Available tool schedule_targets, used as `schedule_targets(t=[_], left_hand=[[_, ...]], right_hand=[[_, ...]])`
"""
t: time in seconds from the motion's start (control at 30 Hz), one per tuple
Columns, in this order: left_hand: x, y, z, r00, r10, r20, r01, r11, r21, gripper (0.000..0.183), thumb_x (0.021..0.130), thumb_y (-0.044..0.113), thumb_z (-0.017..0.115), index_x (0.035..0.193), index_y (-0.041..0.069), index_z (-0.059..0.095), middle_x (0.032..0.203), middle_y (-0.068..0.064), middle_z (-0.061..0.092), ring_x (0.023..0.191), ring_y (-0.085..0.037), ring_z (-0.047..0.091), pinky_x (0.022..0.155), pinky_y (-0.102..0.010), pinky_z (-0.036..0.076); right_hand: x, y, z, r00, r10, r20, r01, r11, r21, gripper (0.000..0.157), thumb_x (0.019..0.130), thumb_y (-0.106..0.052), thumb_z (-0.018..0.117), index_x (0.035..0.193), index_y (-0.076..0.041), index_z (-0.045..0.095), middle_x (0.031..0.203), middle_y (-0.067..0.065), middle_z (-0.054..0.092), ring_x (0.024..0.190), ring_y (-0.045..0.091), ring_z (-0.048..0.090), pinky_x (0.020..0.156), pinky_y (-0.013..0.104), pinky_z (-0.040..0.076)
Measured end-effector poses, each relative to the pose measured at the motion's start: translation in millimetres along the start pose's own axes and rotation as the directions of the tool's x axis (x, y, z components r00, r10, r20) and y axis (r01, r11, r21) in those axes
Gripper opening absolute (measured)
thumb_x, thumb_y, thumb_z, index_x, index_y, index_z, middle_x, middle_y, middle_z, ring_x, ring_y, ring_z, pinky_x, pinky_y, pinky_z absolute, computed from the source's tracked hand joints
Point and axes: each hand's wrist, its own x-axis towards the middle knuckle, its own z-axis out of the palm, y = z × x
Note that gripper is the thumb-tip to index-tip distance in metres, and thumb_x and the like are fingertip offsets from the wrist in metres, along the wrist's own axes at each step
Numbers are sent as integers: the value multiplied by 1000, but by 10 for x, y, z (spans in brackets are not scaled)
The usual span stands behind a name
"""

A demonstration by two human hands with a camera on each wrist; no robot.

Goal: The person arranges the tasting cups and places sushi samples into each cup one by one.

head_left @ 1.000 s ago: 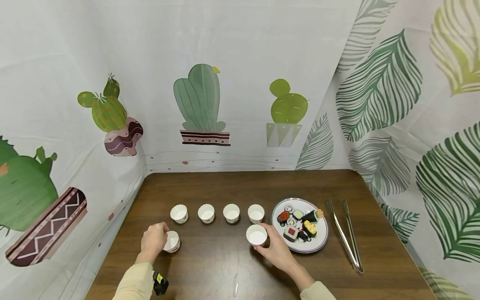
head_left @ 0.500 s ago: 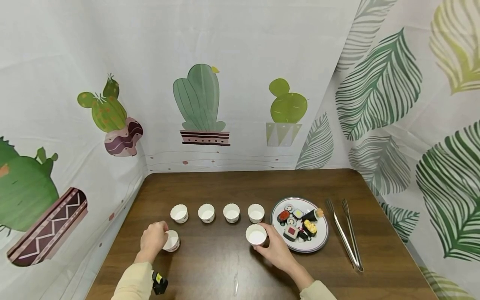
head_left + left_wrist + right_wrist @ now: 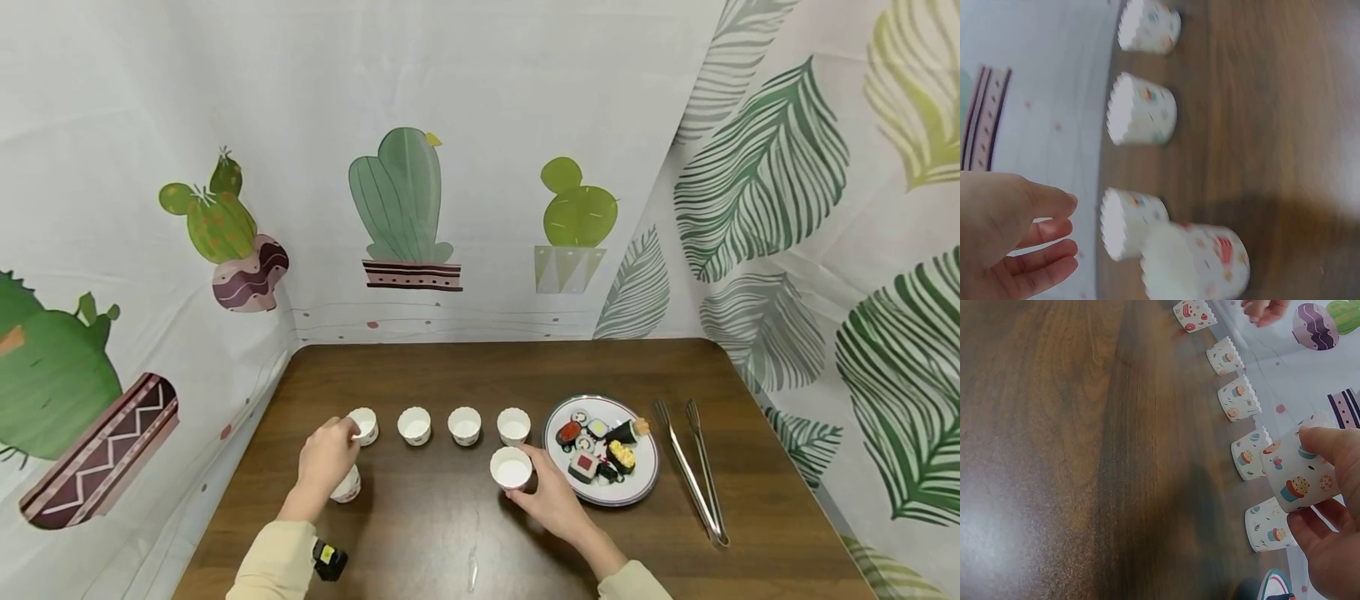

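Observation:
My right hand (image 3: 551, 496) grips a white paper baking cup (image 3: 1300, 465) printed with cupcakes, its thumb and fingers on either side. The cup is held off the table, in front of the rightmost cup (image 3: 513, 426) of a row. My left hand (image 3: 1016, 237) holds nothing; its fingers are loosely bent, with a gap between thumb and fingers. In the head view it hovers over the left end of the row and partly hides the leftmost cup (image 3: 364, 426) and the nearer cup (image 3: 348, 486). Between them stand two more cups, one (image 3: 414, 426) left and another (image 3: 464, 426) right.
A round white plate (image 3: 553, 467) with several sushi pieces (image 3: 621, 454) lies right of the cups. Metal tongs (image 3: 693, 475) rest beside it, arms spread. The brown wooden table (image 3: 420, 542) meets a patterned cloth (image 3: 487, 167) at its back and sides.
My left hand has left the nearer left cup, lifting up and to the right toward the row. My right hand stays nearly still with its baking cup.

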Motion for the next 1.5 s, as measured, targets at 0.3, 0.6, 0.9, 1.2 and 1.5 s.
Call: schedule_targets(t=[0.3,0.6,0.9,1.2,1.5], left_hand=[[89,545,45,990,129,-50,-131,990,-56,17,67,6,76,79,11,65,79,-3,62,69,-24,62,55,-38,48],[86,904,156,965,260,-28,-261,959,-106,17,70,12,77,83,14,66,82,1,61,69,-19,62,58,-35,49],[77,1174,233,947,322,-10,-320,939,-127,20,71,17,75,88,16,65,85,2,62,77,-19,62,63,-36,49],[35,1397,280,926,377,16,-368,912,-181,23,75,23,74,94,13,65,90,0,63,79,-19,64,64,-33,51],[5,1533,387,904,426,25,-414,889,-195,18,73,21,74,89,15,67,85,3,61,71,-13,60,62,-28,49]], right_hand=[[14,-29,27,1000,6,4,-6,1000,4,69,64,-14,82,125,-9,50,114,4,56,108,18,54,91,40,43],[13,-86,29,999,-39,9,39,999,-18,68,64,-14,82,124,-9,50,112,3,57,105,18,55,88,40,45],[15,-126,84,996,-82,17,82,997,-6,68,63,-13,82,124,-7,51,113,3,57,104,16,56,87,38,46],[14,-169,121,994,-98,45,98,995,-3,67,65,-15,81,125,-10,50,115,1,56,103,15,55,86,36,46],[12,-178,136,992,-116,44,116,993,7,67,66,-14,81,125,-11,49,115,0,55,102,13,55,85,32,47]])
